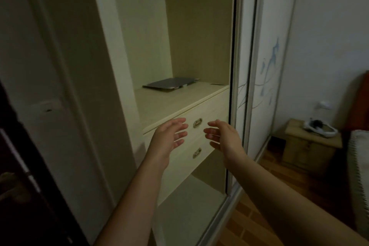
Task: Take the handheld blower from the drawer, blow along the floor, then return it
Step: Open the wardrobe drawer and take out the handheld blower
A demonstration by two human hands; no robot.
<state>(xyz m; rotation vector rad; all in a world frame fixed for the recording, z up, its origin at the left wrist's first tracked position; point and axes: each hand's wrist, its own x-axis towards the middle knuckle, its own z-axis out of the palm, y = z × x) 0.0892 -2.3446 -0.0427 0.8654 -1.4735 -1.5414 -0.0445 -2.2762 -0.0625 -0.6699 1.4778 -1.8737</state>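
Two cream drawers sit closed inside an open wardrobe. The upper drawer (213, 112) has a brass pull (197, 122), and the lower drawer (199, 146) has its own brass pull (197, 153). My left hand (169, 136) and my right hand (221, 136) are held up in front of the drawers, palms facing each other, fingers spread, holding nothing. They hover either side of the upper pull without touching it. No blower is in sight.
A flat grey folder (169, 84) lies on the shelf above the drawers. A sliding wardrobe door (265, 78) with a blue flower print stands to the right. Further right are a wooden bedside cabinet (307, 150), a bed edge (359, 166) and wood floor (259, 215).
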